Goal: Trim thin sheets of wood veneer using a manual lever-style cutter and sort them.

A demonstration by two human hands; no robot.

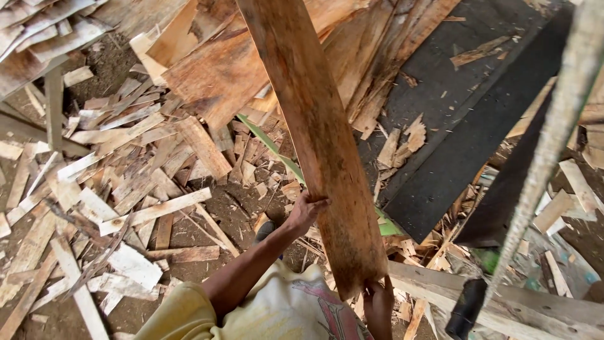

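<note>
A person holds a long brown wooden plank with both hands. The plank is the big thing in the middle, and it slants up and away from the person toward the top of the view. The left hand presses against the plank's left edge, partway up, with the fingers curled around that edge. The right hand grips the near end of the plank from below, with the fingers closed on it. Under the plank's near end is the person's yellow shirt. To the left of the plank, the dirt ground is covered with many small wood scraps. Behind the plank, near its top, lies a pile of big flat wood pieces. To the right of the plank is a dark board with a few chips on it. Farther right of the plank, a pale rope hangs down slanting, close to the camera and blurry. A thin green strip peeks out from under the plank's left side.
</note>
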